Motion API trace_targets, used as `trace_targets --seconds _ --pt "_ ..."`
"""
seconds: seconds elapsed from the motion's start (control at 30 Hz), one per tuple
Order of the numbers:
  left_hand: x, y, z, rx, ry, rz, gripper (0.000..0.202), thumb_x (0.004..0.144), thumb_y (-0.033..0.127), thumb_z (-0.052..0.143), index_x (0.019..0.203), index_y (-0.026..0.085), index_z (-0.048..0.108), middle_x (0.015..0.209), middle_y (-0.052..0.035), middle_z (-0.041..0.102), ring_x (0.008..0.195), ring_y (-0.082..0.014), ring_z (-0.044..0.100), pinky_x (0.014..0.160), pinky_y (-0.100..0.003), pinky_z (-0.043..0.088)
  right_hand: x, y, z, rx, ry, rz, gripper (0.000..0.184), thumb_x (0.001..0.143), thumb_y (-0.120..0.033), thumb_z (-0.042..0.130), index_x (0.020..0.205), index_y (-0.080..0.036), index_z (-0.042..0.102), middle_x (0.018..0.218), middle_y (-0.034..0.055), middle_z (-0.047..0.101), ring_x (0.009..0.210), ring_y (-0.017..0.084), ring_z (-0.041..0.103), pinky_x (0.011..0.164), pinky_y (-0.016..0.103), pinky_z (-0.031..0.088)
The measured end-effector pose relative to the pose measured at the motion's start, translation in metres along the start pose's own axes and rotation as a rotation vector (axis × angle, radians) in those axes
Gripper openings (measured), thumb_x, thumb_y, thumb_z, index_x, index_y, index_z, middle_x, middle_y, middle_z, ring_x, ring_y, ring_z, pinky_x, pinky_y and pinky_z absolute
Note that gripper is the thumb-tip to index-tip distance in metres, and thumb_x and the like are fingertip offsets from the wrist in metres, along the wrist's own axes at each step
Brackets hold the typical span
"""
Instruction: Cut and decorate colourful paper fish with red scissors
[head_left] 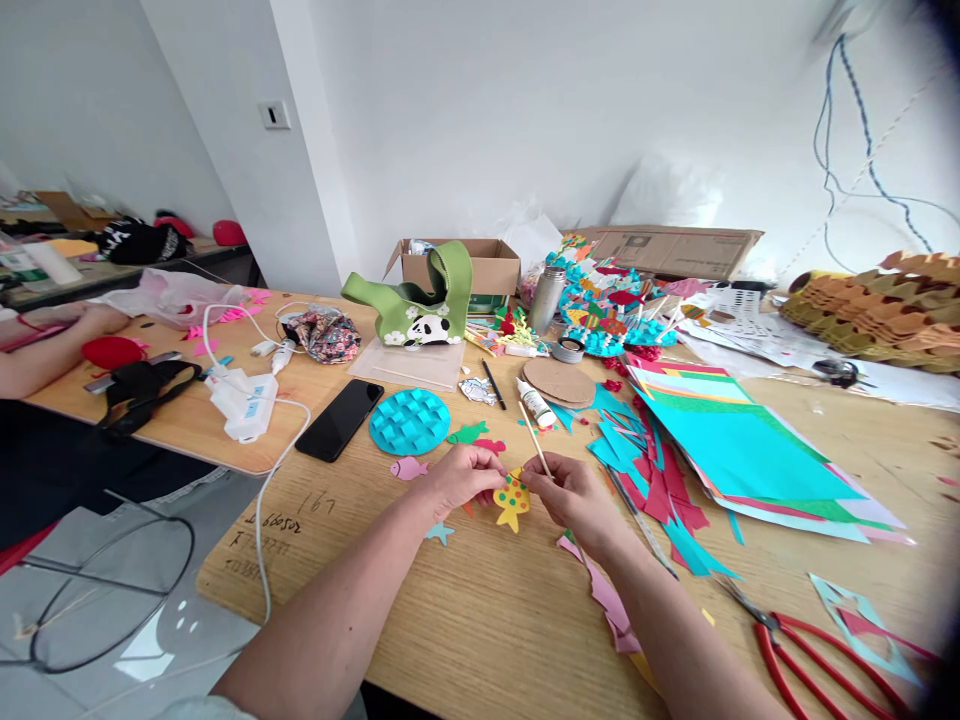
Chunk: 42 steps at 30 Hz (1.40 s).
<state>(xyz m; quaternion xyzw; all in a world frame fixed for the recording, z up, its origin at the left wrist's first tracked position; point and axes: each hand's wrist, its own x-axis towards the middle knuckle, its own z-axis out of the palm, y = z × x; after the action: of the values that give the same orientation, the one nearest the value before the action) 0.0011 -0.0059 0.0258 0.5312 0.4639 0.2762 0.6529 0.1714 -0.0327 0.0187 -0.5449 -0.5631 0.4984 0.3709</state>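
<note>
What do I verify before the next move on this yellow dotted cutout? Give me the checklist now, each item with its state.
1. Wooden stick in right hand: ok, pinched in the fingers.
2. Yellow dotted paper cutout: ok, right under both hands, by the left hand.
3. Join between stick and cutout: cannot tell, the fingers hide it.
4. White glue bottle: ok, lying on the table just beyond the hands.
5. Red-handled scissors: ok, lying off to the right, in neither hand.
6. Pink paper strip: not ok, lying beneath the right forearm, where it may catch.
</note>
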Motion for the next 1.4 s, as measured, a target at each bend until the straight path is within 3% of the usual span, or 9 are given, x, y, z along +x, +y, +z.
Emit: trace_targets --seconds 0.23,0.53,0.93,1.3,1.4 --pt "0.001 -0.002 0.000 0.032 -0.040 0.014 0.009 0.061 0.022 0.063 0.064 0.014 0.062 0.055 0.0007 0.058 0.048 -0.0087 0.050 0.048 -0.020 0.036 0.001 0.001 0.000 0.016 -0.013 0.006 0.028 0.074 -0.044 0.060 0.068 -0.017 0.056 0.048 -0.0085 0.036 0.039 0.004 0.024 0.039 0.021 0.016" --pt "0.014 -0.015 -0.005 -0.194 0.109 0.070 0.012 0.061 0.024 0.064 0.062 0.015 0.057 0.051 0.0021 0.056 0.046 -0.0080 0.049 0.050 -0.021 0.038 -0.001 -0.002 0.001 0.059 0.013 0.053 0.025 0.073 -0.042 0.059 0.069 -0.018 0.053 0.045 -0.0099 0.032 0.037 0.005 0.023 0.037 0.021 0.014" --pt "0.010 -0.009 -0.005 -0.293 0.060 0.073 0.016 0.062 0.028 0.064 0.065 0.014 0.058 0.054 0.0002 0.058 0.046 -0.0088 0.051 0.048 -0.021 0.038 -0.002 -0.002 0.001 0.072 0.000 0.051 0.019 0.070 -0.035 0.058 0.067 -0.018 0.051 0.046 -0.0100 0.030 0.039 0.004 0.021 0.038 0.021 0.013" --pt "0.013 -0.012 -0.005 -0.176 0.083 0.086 0.013 0.060 0.024 0.064 0.060 0.014 0.057 0.052 0.0009 0.057 0.047 -0.0077 0.049 0.049 -0.020 0.037 -0.002 -0.003 0.001 0.033 -0.008 0.040 0.022 0.072 -0.039 0.057 0.066 -0.018 0.052 0.047 -0.0096 0.030 0.039 0.005 0.021 0.039 0.021 0.016" --pt "0.013 -0.012 -0.006 -0.182 0.102 0.084 0.012 0.059 0.024 0.063 0.060 0.015 0.056 0.051 0.0012 0.056 0.047 -0.0084 0.049 0.050 -0.021 0.038 0.000 0.000 0.000 -0.024 0.079 0.002 0.023 0.073 -0.040 0.056 0.071 -0.017 0.057 0.049 -0.0072 0.036 0.041 0.006 0.025 0.040 0.021 0.019"
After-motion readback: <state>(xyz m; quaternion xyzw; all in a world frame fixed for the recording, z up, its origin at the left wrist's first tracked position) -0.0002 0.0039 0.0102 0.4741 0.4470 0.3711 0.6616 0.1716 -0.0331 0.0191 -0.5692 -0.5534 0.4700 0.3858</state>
